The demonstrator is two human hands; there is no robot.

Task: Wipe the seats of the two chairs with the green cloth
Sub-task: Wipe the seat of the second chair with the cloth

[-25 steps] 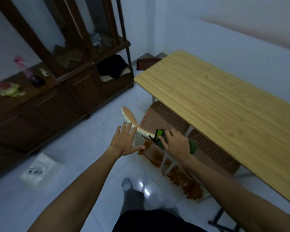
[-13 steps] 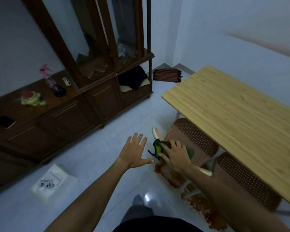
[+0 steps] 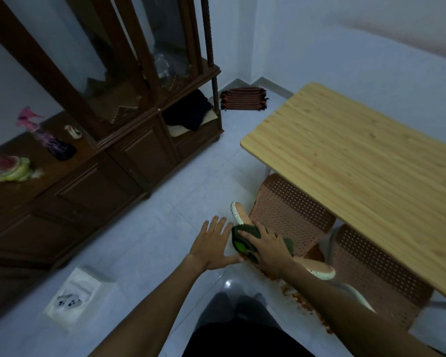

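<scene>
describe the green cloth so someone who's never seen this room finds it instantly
Start at the light wooden table; two brown perforated chairs are tucked under its near edge. At the top rail of the left chair's back, the right hand presses on the green cloth. It is the only dark green, crumpled thing there, beside the empty left hand.

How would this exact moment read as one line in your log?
right hand: pressing green cloth on chair backrest top | left hand: open, empty, beside | chairs: tucked under table | seats: not yet wiped
</scene>
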